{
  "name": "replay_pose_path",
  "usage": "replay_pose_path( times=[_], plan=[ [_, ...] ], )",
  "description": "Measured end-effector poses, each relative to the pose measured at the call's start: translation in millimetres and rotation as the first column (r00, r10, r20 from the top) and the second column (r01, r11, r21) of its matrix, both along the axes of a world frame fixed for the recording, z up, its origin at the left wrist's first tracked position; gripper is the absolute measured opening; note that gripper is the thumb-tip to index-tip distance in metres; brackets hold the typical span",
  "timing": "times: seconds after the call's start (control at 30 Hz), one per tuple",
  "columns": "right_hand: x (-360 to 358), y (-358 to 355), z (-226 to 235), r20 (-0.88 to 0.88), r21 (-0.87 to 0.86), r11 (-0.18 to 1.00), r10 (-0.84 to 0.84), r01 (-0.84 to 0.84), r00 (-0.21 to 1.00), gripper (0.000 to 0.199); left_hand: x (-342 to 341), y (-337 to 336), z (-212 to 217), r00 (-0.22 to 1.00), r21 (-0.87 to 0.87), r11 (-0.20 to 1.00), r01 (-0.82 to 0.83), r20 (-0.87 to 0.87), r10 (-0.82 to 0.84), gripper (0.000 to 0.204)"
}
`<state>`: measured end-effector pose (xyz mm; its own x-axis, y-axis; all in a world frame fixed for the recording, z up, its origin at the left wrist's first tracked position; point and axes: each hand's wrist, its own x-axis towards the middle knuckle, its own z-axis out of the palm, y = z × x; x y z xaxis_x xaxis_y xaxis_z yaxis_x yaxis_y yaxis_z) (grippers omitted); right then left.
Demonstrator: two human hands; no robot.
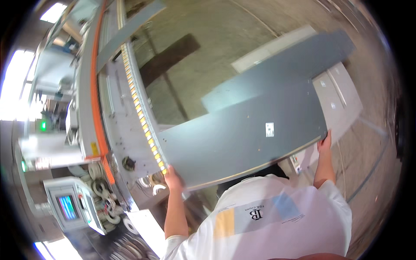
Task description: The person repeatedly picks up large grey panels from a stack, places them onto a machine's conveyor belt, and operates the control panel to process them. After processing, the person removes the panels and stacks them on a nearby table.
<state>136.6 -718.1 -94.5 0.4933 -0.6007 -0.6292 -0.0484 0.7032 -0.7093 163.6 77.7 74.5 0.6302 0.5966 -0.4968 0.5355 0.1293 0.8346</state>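
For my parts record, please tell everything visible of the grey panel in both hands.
The grey panel is long, flat, apparently coated board with a pale near edge, a white label and specks. Labelled face up, it is before the torso; the left hand grips its near left corner, the right hand its near right.

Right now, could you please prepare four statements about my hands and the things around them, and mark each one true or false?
1. The left hand holds the large grey rectangular panel. True.
2. The right hand hangs free. False: it grips the panel at its near right corner.
3. The small white rectangular label is under the left hand. False: it lies on the panel's visible face, apart from both hands.
4. The long orange strip lies to the left of the left hand. True.
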Motion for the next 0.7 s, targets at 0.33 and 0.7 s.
replay_pose_path(
  times=[0.33, 0.7],
  plan=[
    [41.2, 254.5, -1.8, -0.204, 0.129, 0.92, 0.391, -0.371, 0.897, 0.044, -106.4, 244.8, -6.8, 0.867, 0.678, 0.687, 0.261, -0.478, 0.141, 0.064],
    [37.6, 431.8, 125.9, -0.416, 0.028, 0.2, 0.893, -0.979, 0.171, 0.043, -155.1, 278.3, -34.9, 0.871, 0.952, 0.303, -0.032, -0.122, 0.475, 0.077]
  ],
)
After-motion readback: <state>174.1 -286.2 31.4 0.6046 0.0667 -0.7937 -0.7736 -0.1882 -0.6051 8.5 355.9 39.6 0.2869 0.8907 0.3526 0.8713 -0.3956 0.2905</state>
